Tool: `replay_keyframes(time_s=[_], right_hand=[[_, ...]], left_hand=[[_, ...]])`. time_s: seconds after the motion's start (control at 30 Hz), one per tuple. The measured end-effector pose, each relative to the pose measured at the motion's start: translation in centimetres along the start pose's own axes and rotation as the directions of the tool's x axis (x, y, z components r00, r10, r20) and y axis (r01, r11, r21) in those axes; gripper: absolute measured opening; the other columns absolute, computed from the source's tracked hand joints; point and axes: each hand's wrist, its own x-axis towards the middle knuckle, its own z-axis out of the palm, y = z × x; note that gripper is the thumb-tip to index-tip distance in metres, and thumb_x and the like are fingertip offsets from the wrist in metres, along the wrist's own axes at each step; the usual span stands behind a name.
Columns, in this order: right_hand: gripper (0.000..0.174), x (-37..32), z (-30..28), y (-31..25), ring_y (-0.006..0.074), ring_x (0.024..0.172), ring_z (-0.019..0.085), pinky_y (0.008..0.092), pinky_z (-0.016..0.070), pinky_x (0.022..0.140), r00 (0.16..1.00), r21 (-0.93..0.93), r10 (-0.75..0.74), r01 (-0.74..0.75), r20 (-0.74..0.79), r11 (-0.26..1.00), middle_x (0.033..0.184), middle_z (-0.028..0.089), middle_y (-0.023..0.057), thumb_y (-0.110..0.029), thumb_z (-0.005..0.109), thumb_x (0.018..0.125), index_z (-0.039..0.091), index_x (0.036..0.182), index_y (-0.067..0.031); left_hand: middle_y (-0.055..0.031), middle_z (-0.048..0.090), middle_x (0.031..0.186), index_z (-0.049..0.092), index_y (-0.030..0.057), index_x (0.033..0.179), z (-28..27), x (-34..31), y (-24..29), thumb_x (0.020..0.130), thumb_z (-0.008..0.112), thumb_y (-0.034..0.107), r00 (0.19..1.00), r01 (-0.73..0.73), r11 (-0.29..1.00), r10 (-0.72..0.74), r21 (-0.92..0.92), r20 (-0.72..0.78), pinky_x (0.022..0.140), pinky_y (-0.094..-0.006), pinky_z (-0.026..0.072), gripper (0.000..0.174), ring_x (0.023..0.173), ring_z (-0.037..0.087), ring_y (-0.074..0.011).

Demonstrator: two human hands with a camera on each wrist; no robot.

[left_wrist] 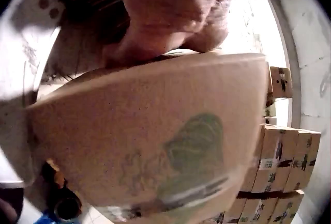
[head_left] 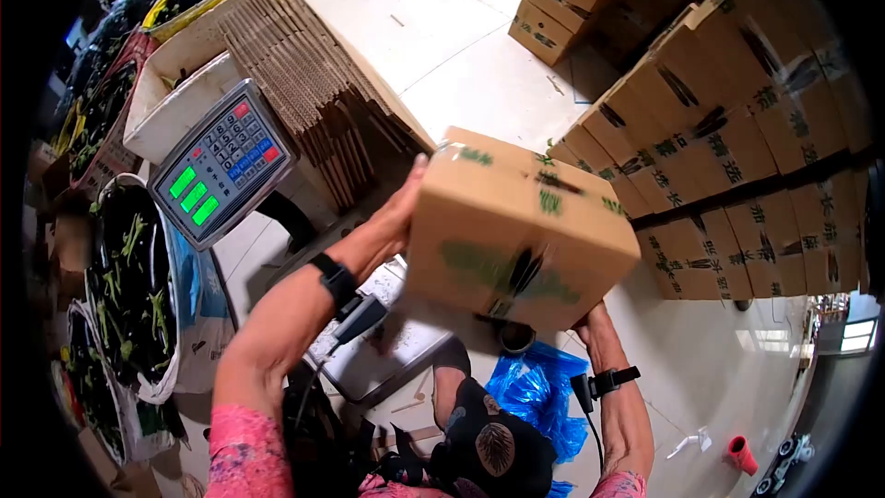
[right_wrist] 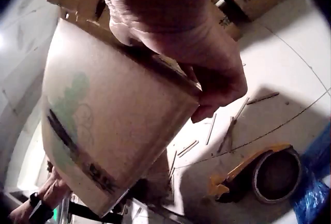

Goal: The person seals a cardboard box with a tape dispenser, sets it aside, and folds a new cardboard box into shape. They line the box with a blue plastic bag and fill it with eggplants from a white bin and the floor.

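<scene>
A taped cardboard box (head_left: 521, 221) hangs between a person's two hands at the center of the head view, clear of the floor (head_left: 452, 37). Its long axis runs from 10 o'clock to 4 o'clock, slightly tilted, its green-printed side turned toward the wearer at 6 o'clock. The left hand (head_left: 396, 212) bears on the end at 9 o'clock; its fingers are partly hidden, and how far they bend cannot be told. The right hand (right_wrist: 199, 53) grips the lower corner near 5 o'clock, fingers bent around the edge. Flattened cartons (head_left: 304, 65) crowd the left hand at 10 o'clock, and a wall of stacked boxes (head_left: 719, 152) stands near at 2 to 3 o'clock. Pale floor opens at 12 o'clock and again at 4. A scale platform (head_left: 396, 364) lies low at 7 o'clock, blue plastic (head_left: 535, 387) at 6.
</scene>
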Motion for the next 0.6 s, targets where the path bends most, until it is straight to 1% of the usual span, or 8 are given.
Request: replay_keyframes(time_s=[0.07, 0.13, 0.17, 0.2, 0.37, 0.43, 0.53, 0.6], right_hand=[[0.069, 0.9, 2.1, -0.9, 0.0185, 0.077, 0.064, 0.0359, 0.055, 0.06, 0.997, 0.003, -0.066, 0.066, -0.028, 0.998, 0.101, 0.065, 0.0055, -0.072, 0.037, 0.093, 0.057, 0.122, -0.0129], [0.082, 3.9, 0.4, 0.0, 0.0196, 0.107, 0.06, 0.0339, 0.0527, 0.071, 1.0, 0.055, 0.021, -0.022, 0.019, 0.998, 0.124, 0.06, 0.0087, -0.078, 0.037, 0.089, 0.052, 0.133, -0.011], [0.084, 5.3, -0.2, 0.4, 0.0208, 0.108, 0.059, 0.0349, 0.0514, 0.075, 0.996, -0.004, 0.062, -0.063, -0.067, 0.998, 0.125, 0.06, 0.0086, -0.08, 0.038, 0.088, 0.051, 0.135, -0.0118], [0.085, 5.4, 1.0, 0.3, 0.0216, 0.105, 0.056, 0.0373, 0.0474, 0.081, 0.982, -0.224, -0.004, -0.039, -0.187, 0.974, 0.125, 0.059, 0.0074, -0.081, 0.041, 0.086, 0.048, 0.14, -0.0149], [0.082, 7.2, 1.8, 0.6, 0.0203, 0.103, 0.057, 0.0348, 0.0469, 0.08, 0.991, -0.262, -0.072, 0.04, -0.113, 0.964, 0.119, 0.063, 0.0099, -0.076, 0.049, 0.086, 0.055, 0.131, -0.0084], [0.081, 7.5, 1.6, 1.2, 0.0199, 0.101, 0.057, 0.0342, 0.0469, 0.08, 0.989, -0.269, -0.085, 0.05, -0.119, 0.962, 0.118, 0.064, 0.0102, -0.075, 0.051, 0.086, 0.056, 0.13, -0.0067], [0.082, 7.5, 1.5, 1.2, 0.0187, 0.098, 0.058, 0.0333, 0.0473, 0.077, 0.986, -0.3, -0.117, 0.076, -0.123, 0.951, 0.115, 0.064, 0.0098, -0.076, 0.051, 0.086, 0.056, 0.128, -0.0056], [0.084, 7.1, 1.8, 1.0, 0.0179, 0.097, 0.057, 0.0322, 0.0468, 0.077, 0.983, -0.319, -0.123, 0.075, -0.133, 0.945, 0.115, 0.064, 0.0096, -0.076, 0.05, 0.085, 0.056, 0.129, -0.0047]], left_hand=[[-0.0153, 0.045, 0.146, 0.041, 0.0066, 0.145, 1.5, 0.7, -0.6, 0.098, 0.032, 0.066, 0.996, -0.003, 1.0, 0.006, 0.031, -0.088, 0.11, -0.044, 0.0366, 0.077, 0.133, 0.042, -0.0269], [-0.0175, 0.03, 0.155, 0.031, 0.0069, 0.151, -0.7, 3.5, -3.2, 0.097, 0.041, 0.063, 0.984, -0.135, 0.959, 0.099, 0.251, 0.151, 0.116, -0.0457, 0.0279, 0.079, 0.141, 0.031, -0.0292], [-0.0196, 0.026, 0.157, 0.026, 0.0056, 0.153, -0.2, 4.0, -4.3, 0.095, 0.05, 0.056, 0.993, -0.113, 0.914, 0.117, 0.39, 0.012, 0.117, -0.0429, 0.0247, 0.081, 0.145, 0.025, -0.03], [-0.0202, 0.025, 0.158, 0.026, 0.0055, 0.153, 0.4, 4.2, -4.7, 0.094, 0.052, 0.053, 0.976, -0.173, 0.8, 0.218, 0.574, -0.008, 0.117, -0.0438, 0.0236, 0.08, 0.146, 0.024, -0.0312], [-0.0217, 0.03, 0.153, 0.037, 0.0074, 0.146, 1.8, 1.8, -4.2, 0.085, 0.066, 0.026, 0.821, -0.19, 0.075, 0.558, 0.979, 0.117, 0.114, -0.0528, 0.0251, 0.07, 0.142, 0.027, -0.0404], [-0.0176, 0.042, 0.141, 0.048, 0.0091, 0.136, 1.8, 0.3, -1.2, 0.078, 0.07, 0.01, 0.628, -0.236, -0.508, 0.572, 0.829, 0.528, 0.099, -0.048, 0.0402, 0.062, 0.13, 0.041, -0.0365], [-0.016, 0.045, 0.139, 0.05, 0.0091, 0.132, 1.8, -1.6, 3.2, 0.074, 0.069, 0.008, 0.679, -0.111, -0.609, 0.531, 0.786, 0.507, 0.096, -0.0444, 0.0416, 0.06, 0.127, 0.045, -0.0342], [-0.0162, 0.047, 0.134, 0.051, 0.0083, 0.13, 1.7, -3.2, 6.0, 0.079, 0.061, 0.007, 0.517, 0.029, -0.814, 0.509, 0.581, 0.688, 0.098, -0.0433, 0.0407, 0.053, 0.126, 0.046, -0.0325]])
